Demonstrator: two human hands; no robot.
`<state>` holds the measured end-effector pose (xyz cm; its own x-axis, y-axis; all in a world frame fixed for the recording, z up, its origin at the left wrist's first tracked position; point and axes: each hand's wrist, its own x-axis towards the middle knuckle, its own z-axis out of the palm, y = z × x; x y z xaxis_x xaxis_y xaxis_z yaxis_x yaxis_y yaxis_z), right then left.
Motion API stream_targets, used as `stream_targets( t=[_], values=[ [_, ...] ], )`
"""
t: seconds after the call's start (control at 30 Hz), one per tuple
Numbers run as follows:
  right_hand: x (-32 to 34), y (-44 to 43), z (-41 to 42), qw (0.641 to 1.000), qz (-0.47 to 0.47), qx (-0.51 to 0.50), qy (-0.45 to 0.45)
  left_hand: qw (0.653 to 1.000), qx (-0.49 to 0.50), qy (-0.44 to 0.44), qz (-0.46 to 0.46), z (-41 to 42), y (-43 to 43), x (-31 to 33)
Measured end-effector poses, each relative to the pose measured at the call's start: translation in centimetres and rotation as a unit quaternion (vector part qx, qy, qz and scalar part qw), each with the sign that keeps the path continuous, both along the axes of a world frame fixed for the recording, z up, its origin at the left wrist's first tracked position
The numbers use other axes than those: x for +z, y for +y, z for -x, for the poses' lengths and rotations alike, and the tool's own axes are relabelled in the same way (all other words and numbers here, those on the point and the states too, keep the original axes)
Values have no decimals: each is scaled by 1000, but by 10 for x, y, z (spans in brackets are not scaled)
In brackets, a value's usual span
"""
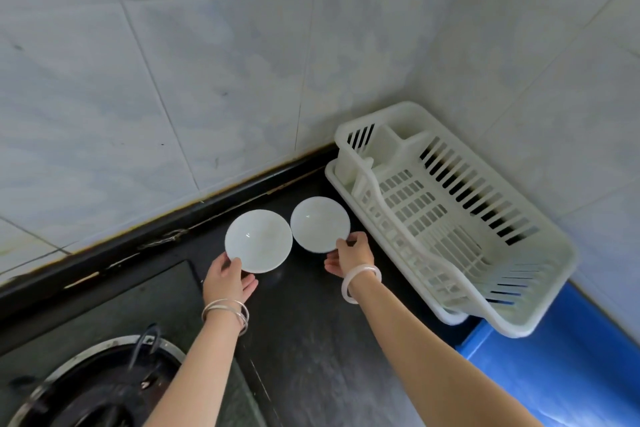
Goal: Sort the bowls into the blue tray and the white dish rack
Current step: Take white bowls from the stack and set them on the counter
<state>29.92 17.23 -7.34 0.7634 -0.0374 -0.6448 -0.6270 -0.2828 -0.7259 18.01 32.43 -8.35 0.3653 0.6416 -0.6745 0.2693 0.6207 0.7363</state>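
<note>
While both hands (pixel 228 279) grip bowls (pixel 258 241) | black counter (pixel 311 340) | tiled corner (pixel 398 45)

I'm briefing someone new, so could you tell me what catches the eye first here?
Two white bowls sit side by side on the black counter: the left hand grips the left bowl, the right hand the right bowl. The white dish rack stands empty in the tiled corner.

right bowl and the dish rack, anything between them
Nothing but a bare strip of dark counter in the head view. The right bowl sits just left of the rack, with the right hand on its near rim.
</note>
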Motion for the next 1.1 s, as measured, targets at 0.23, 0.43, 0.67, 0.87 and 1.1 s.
stream_targets(
  t=[0.23,0.43,0.67,0.87,1.1],
  values=[
    [-6,-2,2,979,-171,-95,56,997,59,-27,34,-5,-9,-1],
    [-6,20,-16,976,-184,-105,52,993,95,-56,40,-19,-5,0],
    [-4,42,-35,971,-209,-105,45,988,130,-74,41,-33,1,1],
    [-5,55,-45,972,-212,-93,37,986,147,-70,40,-37,2,3],
    [-7,60,-48,975,-204,-82,40,985,153,-63,43,-37,2,3]
  ],
)
